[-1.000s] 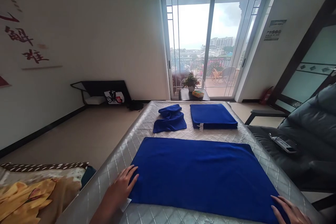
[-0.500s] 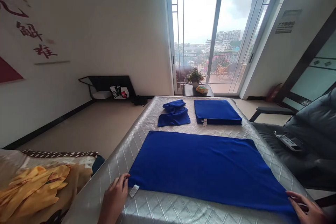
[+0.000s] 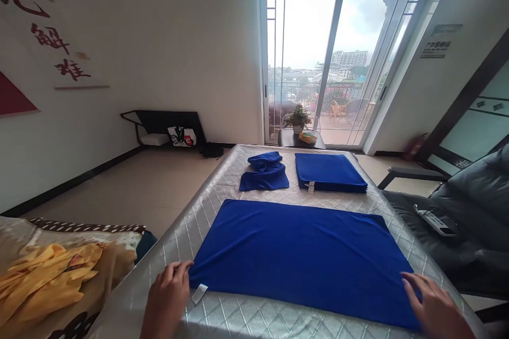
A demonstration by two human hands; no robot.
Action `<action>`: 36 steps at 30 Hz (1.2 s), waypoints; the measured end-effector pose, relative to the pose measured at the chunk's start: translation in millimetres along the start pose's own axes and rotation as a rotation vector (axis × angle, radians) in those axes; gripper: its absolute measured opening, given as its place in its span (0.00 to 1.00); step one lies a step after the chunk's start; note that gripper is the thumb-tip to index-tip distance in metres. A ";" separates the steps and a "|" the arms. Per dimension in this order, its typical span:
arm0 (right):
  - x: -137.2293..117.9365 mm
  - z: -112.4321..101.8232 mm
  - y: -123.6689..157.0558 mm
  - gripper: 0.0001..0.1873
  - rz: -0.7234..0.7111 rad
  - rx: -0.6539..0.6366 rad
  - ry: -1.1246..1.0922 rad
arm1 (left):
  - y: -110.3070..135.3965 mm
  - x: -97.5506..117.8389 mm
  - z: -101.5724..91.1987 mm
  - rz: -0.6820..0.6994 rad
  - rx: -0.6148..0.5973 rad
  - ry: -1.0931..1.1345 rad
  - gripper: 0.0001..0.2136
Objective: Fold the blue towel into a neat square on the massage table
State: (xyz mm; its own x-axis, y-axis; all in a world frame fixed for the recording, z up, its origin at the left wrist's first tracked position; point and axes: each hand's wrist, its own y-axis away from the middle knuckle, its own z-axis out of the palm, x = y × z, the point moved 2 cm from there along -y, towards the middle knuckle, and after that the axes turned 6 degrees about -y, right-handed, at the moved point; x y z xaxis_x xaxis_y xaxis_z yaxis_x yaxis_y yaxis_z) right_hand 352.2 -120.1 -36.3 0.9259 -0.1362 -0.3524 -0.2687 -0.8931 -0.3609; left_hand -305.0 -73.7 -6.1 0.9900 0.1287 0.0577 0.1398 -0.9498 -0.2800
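Note:
A large blue towel point(image 3: 302, 254) lies spread flat on a silver quilted mattress point(image 3: 222, 196). My left hand point(image 3: 169, 296) pinches the towel's near left corner, beside its white label point(image 3: 199, 293). My right hand point(image 3: 431, 304) rests on the near right corner with its fingers curled over the cloth. Farther back lie a crumpled blue towel point(image 3: 264, 171) and a neat stack of folded blue towels point(image 3: 329, 172).
A yellow patterned blanket point(image 3: 51, 275) lies at the left. A dark leather massage chair point(image 3: 461, 222) with a remote point(image 3: 435, 221) stands at the right. A small table with a potted plant point(image 3: 297, 119) stands before the glass balcony door point(image 3: 330, 58). Tan floor lies to the left of the mattress.
My left hand slid off the towel's left edge to its near corner and closed on it. My right hand shifted along the near right corner. The view lifted slightly.

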 end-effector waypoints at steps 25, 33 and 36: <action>-94.7 91.1 -142.4 0.34 -0.102 -0.363 0.182 | -178.0 127.2 85.0 0.304 -0.145 -0.028 0.30; -5.2 83.5 -150.6 0.39 0.094 -0.260 0.218 | -187.7 88.2 89.8 0.189 -0.145 -0.051 0.30; -8.7 86.2 -151.1 0.39 0.093 -0.277 0.227 | -187.2 90.4 89.9 0.195 -0.134 -0.034 0.29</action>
State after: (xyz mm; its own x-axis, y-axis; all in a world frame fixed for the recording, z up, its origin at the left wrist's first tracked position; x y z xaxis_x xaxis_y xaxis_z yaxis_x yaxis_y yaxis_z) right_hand 361.8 53.0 -53.1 0.9445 -0.2862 -0.1614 -0.3013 -0.9503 -0.0782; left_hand -240.0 141.4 -34.6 0.9984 -0.0530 -0.0183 -0.0551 -0.9867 -0.1529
